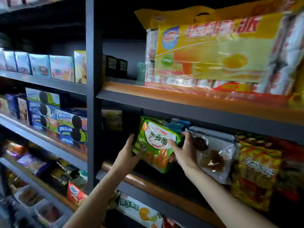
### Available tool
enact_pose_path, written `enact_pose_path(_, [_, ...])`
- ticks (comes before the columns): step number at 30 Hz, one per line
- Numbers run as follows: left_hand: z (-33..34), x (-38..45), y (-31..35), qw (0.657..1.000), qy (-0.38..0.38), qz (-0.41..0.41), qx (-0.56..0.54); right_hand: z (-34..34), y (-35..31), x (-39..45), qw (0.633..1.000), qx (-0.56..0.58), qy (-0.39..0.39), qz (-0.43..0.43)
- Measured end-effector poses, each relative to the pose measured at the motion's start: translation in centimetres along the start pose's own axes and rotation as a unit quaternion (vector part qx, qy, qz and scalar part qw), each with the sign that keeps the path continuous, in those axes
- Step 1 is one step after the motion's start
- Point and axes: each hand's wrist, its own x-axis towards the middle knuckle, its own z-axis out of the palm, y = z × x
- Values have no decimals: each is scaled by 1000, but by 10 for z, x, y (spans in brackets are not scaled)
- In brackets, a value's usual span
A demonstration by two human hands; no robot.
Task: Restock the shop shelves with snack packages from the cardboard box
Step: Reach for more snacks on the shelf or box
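Head view: hands (158,150) hold green packet (158,145) (lettering blurred).

A snack bag (156,143) sits tilted in the middle shelf (148,180) of the right bay, held between the left hand (130,150) at its left edge and the right hand (184,150) at its right edge. Just right of it leans a clear pouch (213,153), then another bag (256,175). On the shelf above lies a large multipack (222,53). Left of the upright post (92,96), biscuit boxes (62,122) stand stacked.
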Motion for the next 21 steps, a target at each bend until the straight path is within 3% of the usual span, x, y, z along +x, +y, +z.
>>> enact_pose_path(2, [-2,12,-13,997,-10,18,69,31,1,14,999,-35,5,-15])
enact_pose_path(8, [5,51,-27,980,-112,-65,151,87,6,42,971,-209,-48,-103])
enact_pose_path(15, [16,79,-23,960,-189,-62,198,101,17,91,965,-237,-64,-88])
enact_pose_path(17, [24,76,-16,962,-195,-38,189,97,11,88,969,-228,-70,-69])
enact_pose_path(21, [42,73,-3,972,-122,-24,198,72,3,74,964,-229,-84,-109])
